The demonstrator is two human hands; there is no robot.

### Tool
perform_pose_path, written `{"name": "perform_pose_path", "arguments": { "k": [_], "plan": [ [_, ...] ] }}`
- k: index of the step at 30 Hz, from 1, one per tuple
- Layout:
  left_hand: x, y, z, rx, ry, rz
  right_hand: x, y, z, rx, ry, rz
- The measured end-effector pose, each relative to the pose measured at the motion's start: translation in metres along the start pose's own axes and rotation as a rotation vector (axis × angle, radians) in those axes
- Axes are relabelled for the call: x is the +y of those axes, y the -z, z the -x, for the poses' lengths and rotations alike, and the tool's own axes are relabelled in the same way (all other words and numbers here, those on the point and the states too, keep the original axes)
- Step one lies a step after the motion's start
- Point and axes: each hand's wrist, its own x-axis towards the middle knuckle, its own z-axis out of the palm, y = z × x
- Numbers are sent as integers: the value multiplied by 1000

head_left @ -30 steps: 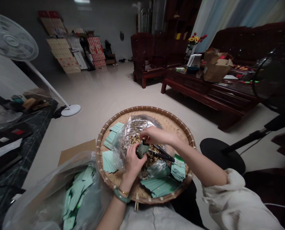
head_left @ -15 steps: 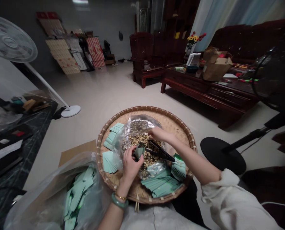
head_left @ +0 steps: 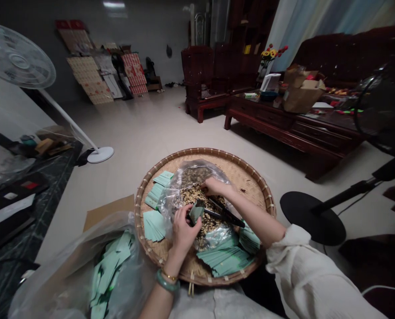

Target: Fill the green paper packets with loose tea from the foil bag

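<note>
The left hand (head_left: 183, 232) is closed around a small green pouch (head_left: 196, 212), and the right hand (head_left: 217, 187) is gripping black tongs (head_left: 226, 215), their tips ending right at the pouch. Both hands are working over a clear plastic bag (head_left: 197, 173) that is holding a mixed grain-like filling (head_left: 197, 193). Keeping the pouch low over the bag and the tongs steady looks best here, so any loose bits are landing back in the bag. The bag is sitting on a round woven bamboo tray (head_left: 204, 153), among stacks of pale green sachets (head_left: 154, 226). More sachets are lying in a plastic sack (head_left: 107, 270) at near left. A dark stone surface (head_left: 48, 190) is running along the left, a standing fan (head_left: 18, 55) is rising beyond it, and a carved wooden table (head_left: 260, 110) is standing at far right on the tiled floor (head_left: 151, 128).
</note>
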Motion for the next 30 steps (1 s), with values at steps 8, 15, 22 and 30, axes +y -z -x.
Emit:
{"name": "perform_pose_path", "arguments": {
  "k": [8,15,22,30],
  "plan": [
    [3,4,-2,26,-1,-8,-1,6,1,71,42,-109],
    [3,0,-7,50,10,-39,-23,48,42,180,107,-330],
    [3,-4,-7,56,3,-31,-57,63,63,140,290,-326],
    [4,-3,-5,75,13,-22,-68,59,68,161,306,-247]
  ]
}}
